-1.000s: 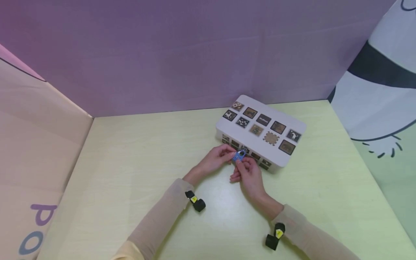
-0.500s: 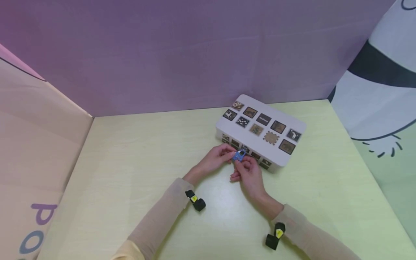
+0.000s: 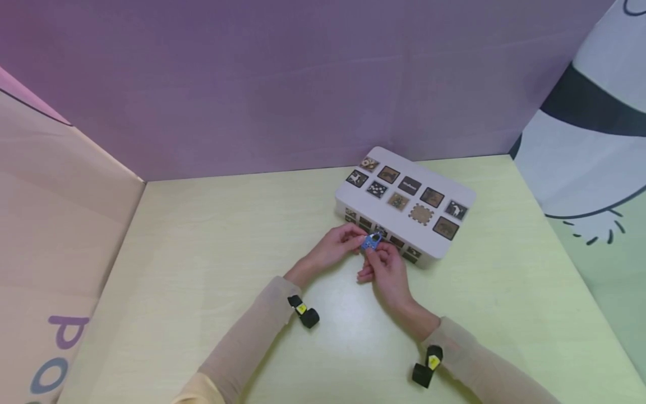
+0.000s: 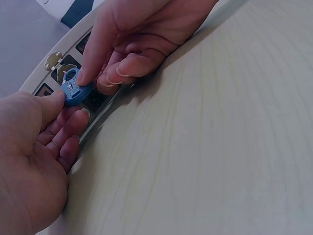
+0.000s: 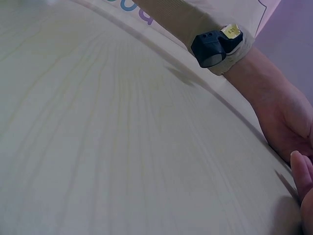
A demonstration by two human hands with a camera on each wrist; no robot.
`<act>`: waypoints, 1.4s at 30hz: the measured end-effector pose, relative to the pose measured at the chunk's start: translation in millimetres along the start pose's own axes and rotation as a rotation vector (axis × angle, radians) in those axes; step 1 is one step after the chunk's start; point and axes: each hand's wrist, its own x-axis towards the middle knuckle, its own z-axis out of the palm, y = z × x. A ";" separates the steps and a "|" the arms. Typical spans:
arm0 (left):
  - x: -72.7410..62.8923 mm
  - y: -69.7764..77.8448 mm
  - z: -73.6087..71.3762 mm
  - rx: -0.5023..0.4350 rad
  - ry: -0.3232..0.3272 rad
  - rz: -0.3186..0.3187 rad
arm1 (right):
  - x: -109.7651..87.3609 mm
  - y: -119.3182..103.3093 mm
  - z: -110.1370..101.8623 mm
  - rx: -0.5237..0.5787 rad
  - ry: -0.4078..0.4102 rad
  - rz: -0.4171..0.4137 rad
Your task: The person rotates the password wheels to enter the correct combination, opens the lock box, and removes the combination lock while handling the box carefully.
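A small blue combination padlock (image 3: 370,241) is at the front side of a white box (image 3: 459,193) printed with square pictures. In the left wrist view the padlock's shackle is at the box's metal clasp (image 4: 63,72), and number dials show on its face. My left hand (image 3: 333,247) pinches the padlock's left end between thumb and fingers. From the other side my right hand (image 3: 391,278) pinches it too, its thumb on the body and the other fingers curled below. The right wrist view shows only the edge of the right fingers (image 5: 303,181), with the padlock out of sight.
The box stands at an angle on a pale wooden table (image 3: 202,252), near its back edge. Behind rises a purple cloth wall (image 3: 277,84), with printed panels on the left and right. Each wrist wears a black camera, the left one (image 3: 305,314) below the sleeve cuff.
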 end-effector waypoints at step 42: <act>0.2 -0.7 -1.1 0.013 -0.011 0.006 | -0.4 -1.1 -1.5 0.009 -0.015 -0.006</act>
